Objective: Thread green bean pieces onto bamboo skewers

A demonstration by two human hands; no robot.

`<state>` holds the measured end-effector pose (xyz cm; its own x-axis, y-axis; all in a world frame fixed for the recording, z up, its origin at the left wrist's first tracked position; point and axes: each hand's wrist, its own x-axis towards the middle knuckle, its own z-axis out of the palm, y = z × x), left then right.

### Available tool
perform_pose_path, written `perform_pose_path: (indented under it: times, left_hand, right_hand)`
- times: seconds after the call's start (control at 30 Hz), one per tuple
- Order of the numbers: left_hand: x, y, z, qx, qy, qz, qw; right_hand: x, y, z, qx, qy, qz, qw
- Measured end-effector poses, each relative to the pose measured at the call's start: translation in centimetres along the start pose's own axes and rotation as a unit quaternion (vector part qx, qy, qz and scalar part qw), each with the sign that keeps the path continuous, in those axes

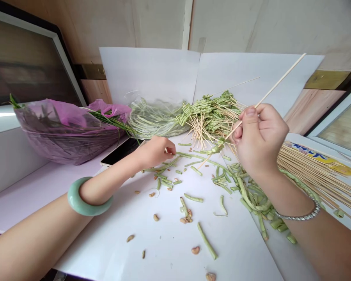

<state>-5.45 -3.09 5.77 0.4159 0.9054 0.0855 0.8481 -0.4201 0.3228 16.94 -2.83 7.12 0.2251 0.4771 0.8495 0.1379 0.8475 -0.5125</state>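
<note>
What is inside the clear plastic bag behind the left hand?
Long green beans show through the clear plastic bag. Skewered beans cover its right end, so that part cannot be seen.

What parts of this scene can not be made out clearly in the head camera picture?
All in the head view:
Whether the left hand holds anything: its curled fingers hide this.
The held part of the bamboo skewer: the fingers of the right hand cover it.
The contents of the purple plastic bag: the tinted film blurs them.
The words on the printed packet: too small, and skewers lie across it.
The bean at the bottom: the lower edge cuts it off.
</note>
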Motion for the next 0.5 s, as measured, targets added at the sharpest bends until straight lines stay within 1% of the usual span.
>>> perform_pose_path:
  times: [0.07,0.17,0.2,0.27,0.37,0.5]
  left_hand:
    - [-0.4,1.2,0.4,-0.039,-0.01,0.031,0.999]
    - [-0.9,2.6,1.7,-0.147,-0.054,0.069,0.985]
    - [-1.0,2.9,2.2,-0.17,-0.072,0.082,0.979]
    - [-1.2,3.3,3.0,-0.176,-0.105,0.109,0.973]
    - [-1.2,3.3,3.4,-0.161,-0.133,0.128,0.969]
    - [-1.0,2.6,2.2,-0.148,-0.123,0.126,0.973]
  right_hand:
    - [0.7,-0.1,-0.4,0.003,0.017,-0.019,1.0]
    - [1.8,0.0,-1.0,0.017,0.045,-0.047,0.998]
    - [2.1,0.1,-1.1,0.024,0.053,-0.046,0.997]
    - [2.4,0.2,-1.3,0.033,0.058,-0.029,0.997]
    - [2.1,0.2,-1.0,0.046,0.037,-0.002,0.998]
    - [0.7,-0.4,-0.2,0.078,-0.019,0.002,0.997]
